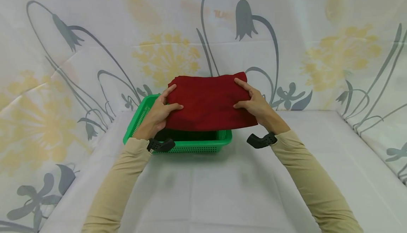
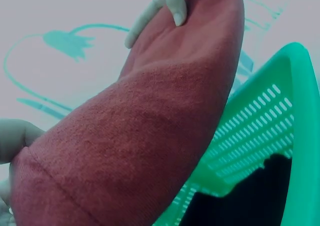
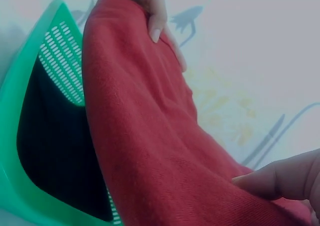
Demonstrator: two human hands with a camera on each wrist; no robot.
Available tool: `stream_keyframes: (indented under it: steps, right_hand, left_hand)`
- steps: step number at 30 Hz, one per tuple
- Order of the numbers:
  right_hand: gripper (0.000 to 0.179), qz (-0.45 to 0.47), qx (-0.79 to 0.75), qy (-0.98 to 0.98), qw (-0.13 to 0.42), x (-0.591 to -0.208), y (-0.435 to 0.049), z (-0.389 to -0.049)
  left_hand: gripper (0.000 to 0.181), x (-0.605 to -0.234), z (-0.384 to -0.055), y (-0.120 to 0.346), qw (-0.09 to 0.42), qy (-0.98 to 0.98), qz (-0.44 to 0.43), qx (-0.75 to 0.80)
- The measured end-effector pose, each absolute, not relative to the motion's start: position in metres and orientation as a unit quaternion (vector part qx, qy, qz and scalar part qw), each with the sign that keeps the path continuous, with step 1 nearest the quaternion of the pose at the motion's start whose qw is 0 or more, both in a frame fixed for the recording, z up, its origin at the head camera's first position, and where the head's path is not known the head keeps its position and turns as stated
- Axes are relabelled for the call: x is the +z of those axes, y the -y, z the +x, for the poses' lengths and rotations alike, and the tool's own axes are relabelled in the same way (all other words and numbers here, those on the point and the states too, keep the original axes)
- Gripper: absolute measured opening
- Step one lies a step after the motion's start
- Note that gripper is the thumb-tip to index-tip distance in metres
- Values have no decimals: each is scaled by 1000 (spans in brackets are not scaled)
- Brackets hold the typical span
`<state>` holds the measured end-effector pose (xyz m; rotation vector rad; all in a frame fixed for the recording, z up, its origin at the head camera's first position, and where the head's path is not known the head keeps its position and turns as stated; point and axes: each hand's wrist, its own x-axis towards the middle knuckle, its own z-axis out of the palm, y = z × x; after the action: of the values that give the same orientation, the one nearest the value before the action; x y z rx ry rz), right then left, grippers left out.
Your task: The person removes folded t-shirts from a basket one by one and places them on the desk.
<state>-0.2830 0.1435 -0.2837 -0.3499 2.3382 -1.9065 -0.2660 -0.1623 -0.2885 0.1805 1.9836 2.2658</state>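
A folded red cloth (image 1: 210,102) is stretched between both hands, above a green perforated plastic basket (image 1: 190,144). My left hand (image 1: 159,111) grips its left end, thumb on the near face and fingers along the edge. At the right end my right hand (image 1: 257,104) pinches the cloth the same way. Inside the basket lies a black cloth (image 3: 60,146), seen in both wrist views and mostly hidden under the red one in the head view. A seam runs along the red cloth near the left thumb in the left wrist view.
The basket stands on a white-covered table (image 1: 216,190), left of the middle. Behind and at the sides hangs a pale curtain (image 1: 178,14) printed with grey and yellow flowers. Each wrist carries a black strapped camera (image 1: 260,140).
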Motion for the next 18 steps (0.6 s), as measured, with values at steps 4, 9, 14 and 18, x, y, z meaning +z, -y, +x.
stream_keyframes:
  steps: [4,9,14,18]
  right_hand:
    - [84,-113,-631,-766,49,-281,-151,-281]
    - [81,-115,-647,-751,63,-278,-164,-278]
    - [81,-119,-642,-754,68,-277,-177,-273]
    - [82,-109,-634,-763,66,-277,-187,-269]
  left_hand:
    - [78,-287,-266,155,61,-646,71,757]
    - [77,-287,-266,144,62,-636,82,765]
    - [76,-288,-266,133,64,-630,82,769]
    - [76,-290,-266,124,66,-625,81,773]
